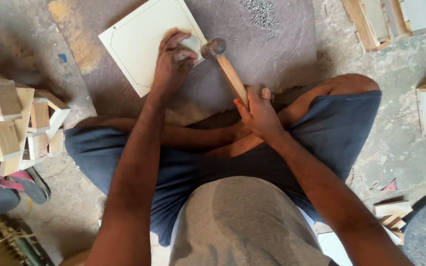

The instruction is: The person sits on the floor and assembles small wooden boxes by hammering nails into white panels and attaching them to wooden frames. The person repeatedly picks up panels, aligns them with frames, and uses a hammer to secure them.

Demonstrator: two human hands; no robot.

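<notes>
On the floor, far of the crossed legs, the left hand (172, 61) presses a small pale block (192, 43) onto the cream panel (136, 42); the right hand (258, 114) grips the hammer (226, 66), head beside the block. Nailing appears underway; any nail is hidden, and loose nails (259, 11) remain beyond.

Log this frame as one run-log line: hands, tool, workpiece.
left hand: pressing small block on cream panel | right hand: grip on hammer handle, head by block | nails: piled beyond
</notes>
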